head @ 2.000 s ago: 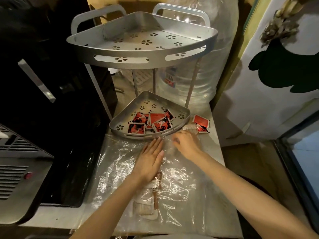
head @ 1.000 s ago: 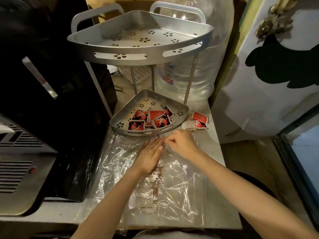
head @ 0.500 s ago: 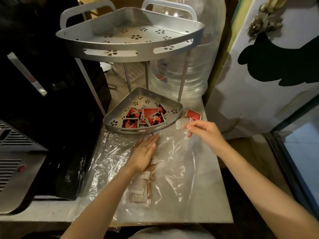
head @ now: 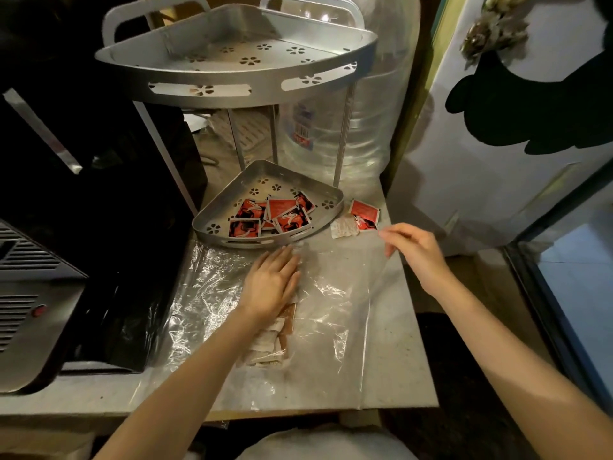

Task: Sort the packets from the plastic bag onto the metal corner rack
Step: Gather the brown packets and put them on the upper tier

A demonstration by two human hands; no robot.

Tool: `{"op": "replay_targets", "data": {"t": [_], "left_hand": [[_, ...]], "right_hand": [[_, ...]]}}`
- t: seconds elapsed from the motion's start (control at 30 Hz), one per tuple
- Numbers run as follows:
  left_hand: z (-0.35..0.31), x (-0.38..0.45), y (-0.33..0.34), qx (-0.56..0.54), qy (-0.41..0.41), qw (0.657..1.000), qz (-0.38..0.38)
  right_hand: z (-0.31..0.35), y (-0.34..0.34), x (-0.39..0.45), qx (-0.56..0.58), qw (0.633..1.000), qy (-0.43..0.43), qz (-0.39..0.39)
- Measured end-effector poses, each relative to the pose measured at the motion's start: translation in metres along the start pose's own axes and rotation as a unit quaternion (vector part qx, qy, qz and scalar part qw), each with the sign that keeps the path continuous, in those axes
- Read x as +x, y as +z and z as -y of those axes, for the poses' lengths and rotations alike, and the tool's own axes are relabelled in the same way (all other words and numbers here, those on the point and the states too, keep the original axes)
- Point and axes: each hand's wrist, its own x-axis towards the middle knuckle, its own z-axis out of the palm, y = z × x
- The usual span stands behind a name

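Observation:
The metal corner rack has a bare upper tier point(head: 212, 91). Its lower tier point(head: 212, 229) holds several red packets point(head: 275, 214). One more red packet point(head: 364, 214) and a white packet point(head: 345, 227) lie on the table just right of the lower tier. The clear plastic bag point(head: 331, 310) lies spread flat in front of the rack, with pale and brown packets point(head: 270, 343) inside it. My left hand point(head: 272, 283) rests flat on the bag, fingers together, over those packets. My right hand point(head: 411, 250) pinches the bag's far right edge and holds it slightly up.
A black appliance point(head: 83, 194) stands hard against the left side. A big clear water bottle point(head: 358, 121) stands behind the rack. A white panel point(head: 497, 180) borders the right. The table's right edge point(head: 421, 327) runs close to the bag.
My right hand left my left hand's side and moved right with the bag's edge, pulling the plastic taut. The left hand stayed flat on the bag.

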Motion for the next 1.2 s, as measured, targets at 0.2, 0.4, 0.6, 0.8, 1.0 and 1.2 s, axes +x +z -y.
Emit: {"op": "replay_targets", "data": {"t": [0.2,0.4,0.6,0.8,1.0,1.2], "left_hand": [[-0.013,-0.020,-0.024,-0.055,0.019,0.995,-0.078],[-0.020,-0.055,-0.006,-0.015,0.050,0.998,0.030],[-0.022,-0.064,-0.001,-0.006,0.018,1.000,0.025],[-0.024,-0.075,0.007,0.013,0.001,0.998,0.064],[-0.021,-0.078,0.018,-0.024,0.000,0.998,0.063],[-0.017,-0.079,0.020,-0.024,0.009,0.998,0.054]], "right_hand": [[0.001,0.012,0.007,-0.062,0.997,-0.039,0.029],[0.003,0.035,0.010,-0.188,0.977,-0.102,0.012],[0.018,0.084,-0.033,-0.409,0.836,-0.361,0.058],[0.009,0.120,-0.084,-0.398,0.798,-0.378,0.251],[-0.010,0.113,-0.095,-0.450,0.787,-0.313,0.282],[-0.016,0.099,-0.097,-0.487,0.780,-0.307,0.246]]}}
